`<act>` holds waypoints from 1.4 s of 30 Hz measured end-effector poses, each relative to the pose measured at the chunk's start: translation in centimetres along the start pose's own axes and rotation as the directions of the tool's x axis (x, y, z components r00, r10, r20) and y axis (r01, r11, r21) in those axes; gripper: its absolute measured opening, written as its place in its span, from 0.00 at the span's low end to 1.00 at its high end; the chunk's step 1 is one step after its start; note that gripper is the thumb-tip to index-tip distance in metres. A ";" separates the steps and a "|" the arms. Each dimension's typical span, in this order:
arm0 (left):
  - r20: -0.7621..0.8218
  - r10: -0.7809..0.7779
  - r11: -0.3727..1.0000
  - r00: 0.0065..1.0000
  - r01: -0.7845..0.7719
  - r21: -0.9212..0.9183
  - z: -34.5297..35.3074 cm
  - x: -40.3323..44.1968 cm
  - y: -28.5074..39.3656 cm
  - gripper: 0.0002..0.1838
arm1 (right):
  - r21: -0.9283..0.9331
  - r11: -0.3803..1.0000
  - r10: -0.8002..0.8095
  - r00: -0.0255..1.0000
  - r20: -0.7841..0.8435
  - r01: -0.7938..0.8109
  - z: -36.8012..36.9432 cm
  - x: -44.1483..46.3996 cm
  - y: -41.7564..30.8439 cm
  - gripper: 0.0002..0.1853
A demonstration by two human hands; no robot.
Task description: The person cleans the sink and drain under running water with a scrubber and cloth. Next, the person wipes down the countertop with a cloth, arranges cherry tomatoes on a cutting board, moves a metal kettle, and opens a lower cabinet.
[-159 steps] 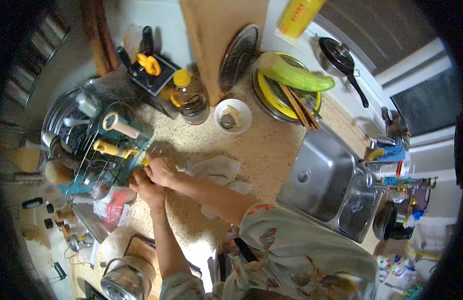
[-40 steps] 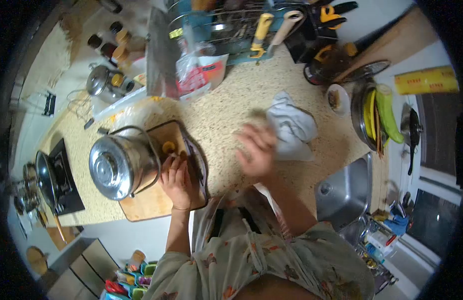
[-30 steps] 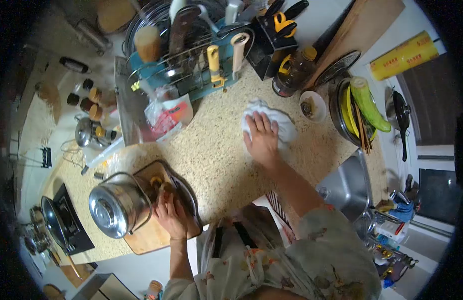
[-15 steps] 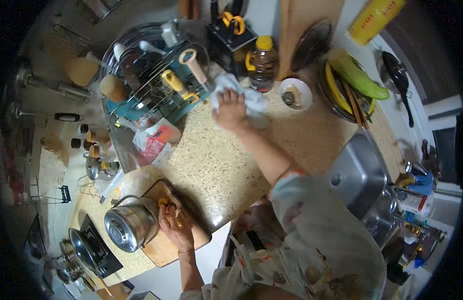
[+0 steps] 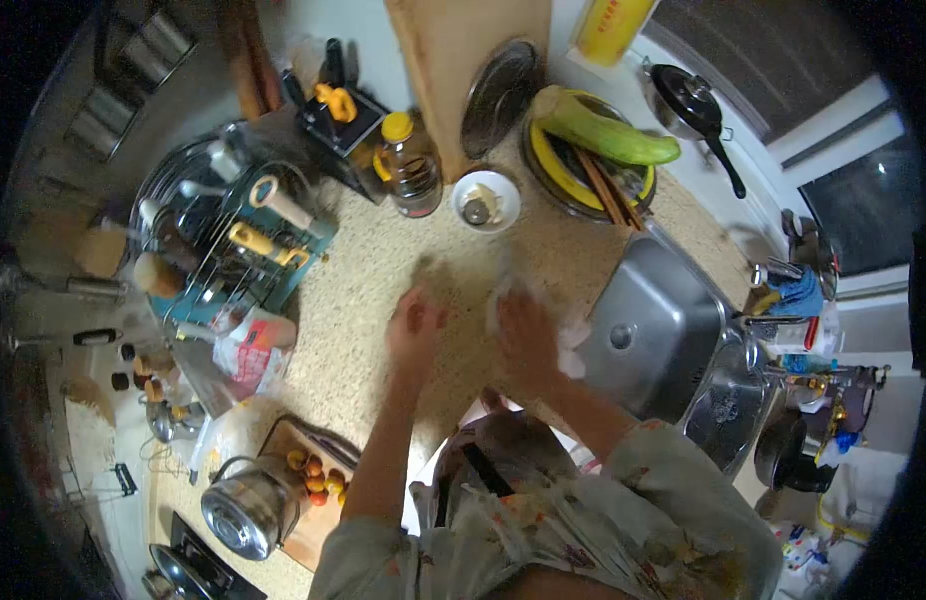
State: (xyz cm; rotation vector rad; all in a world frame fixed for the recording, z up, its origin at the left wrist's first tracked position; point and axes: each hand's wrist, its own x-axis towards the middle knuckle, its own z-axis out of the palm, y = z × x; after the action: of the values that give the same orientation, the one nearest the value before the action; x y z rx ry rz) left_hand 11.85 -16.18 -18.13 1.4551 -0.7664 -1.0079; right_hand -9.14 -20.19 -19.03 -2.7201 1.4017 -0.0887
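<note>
My right hand (image 5: 528, 335) presses down on a white cloth (image 5: 575, 345) on the speckled countertop (image 5: 353, 290), left of the sink. Cloth shows on both sides of the hand, and motion blurs it. My left hand (image 5: 419, 320) is over the counter, apart from the cloth, its fingers smeared by motion. Above the hands stand a small white bowl (image 5: 500, 222) with pale pieces and a dark round thing inside, and a yellow-capped bottle (image 5: 413, 175) of dark liquid. Small red and orange round fruits (image 5: 316, 482) lie on a wooden cutting board (image 5: 308, 535) at lower left.
A lidded metal pot (image 5: 245, 512) sits by the fruits. The dish rack (image 5: 223, 260) with utensils is at left, beside a red-and-white bag (image 5: 251, 355). A knife block (image 5: 345, 130) stands behind. At right are a steel sink (image 5: 648, 320) and a green gourd (image 5: 608, 135) on a basin.
My left hand has left the fruits on the cutting board and come over the counter. My right hand and the cloth have moved toward the sink. The view has turned right.
</note>
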 end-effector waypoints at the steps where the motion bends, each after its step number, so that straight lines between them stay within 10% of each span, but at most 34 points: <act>1: 0.023 -0.120 0.984 0.992 0.122 -0.130 2.9 2.3 0.9 0.22 | -0.010 1.000 0.013 1.000 -0.008 -0.013 -0.7 -0.3 0.5 0.30; 4: 0.032 -0.227 0.964 0.973 0.229 -0.139 7.5 10.7 -3.3 0.24 | 0.123 0.989 -0.091 0.990 0.104 0.078 -2.0 1.0 2.5 0.30; 9: -0.099 -0.089 0.994 0.991 0.094 0.047 10.2 14.7 -3.8 0.23 | -0.006 0.983 0.180 0.978 -0.105 -0.181 1.3 10.8 7.1 0.29; 12: -0.096 -0.019 0.990 0.995 0.033 0.140 9.9 12.9 -0.7 0.23 | 0.031 0.999 0.047 0.939 -0.340 -0.039 0.5 13.8 7.4 0.30; 16: -0.082 -0.268 0.944 0.960 0.244 -0.223 6.6 8.7 3.4 0.22 | 0.016 0.993 0.116 0.954 -0.276 -0.117 3.2 18.5 6.9 0.31; 21: -0.183 -0.360 0.927 0.915 0.329 -0.181 0.8 3.4 2.9 0.17 | 0.053 0.967 0.254 0.957 -0.139 -0.249 1.3 21.6 5.3 0.31; 28: -0.308 -0.306 0.934 0.901 0.220 -0.283 -3.0 -1.5 2.3 0.21 | 0.115 0.986 -0.103 0.982 -0.158 0.122 1.9 15.7 3.8 0.27; 42: -0.273 -0.300 0.919 0.914 0.201 -0.338 -3.6 -4.0 2.2 0.20 | 0.119 0.986 -0.101 0.984 -0.147 0.119 1.2 20.6 2.7 0.26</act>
State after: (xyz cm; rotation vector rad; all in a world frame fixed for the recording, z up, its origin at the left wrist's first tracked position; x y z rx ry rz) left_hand 13.58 -11.40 -15.41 1.4209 -0.1751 -0.9987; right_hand 0.71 -38.49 -20.16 -2.7293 1.2278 -0.3709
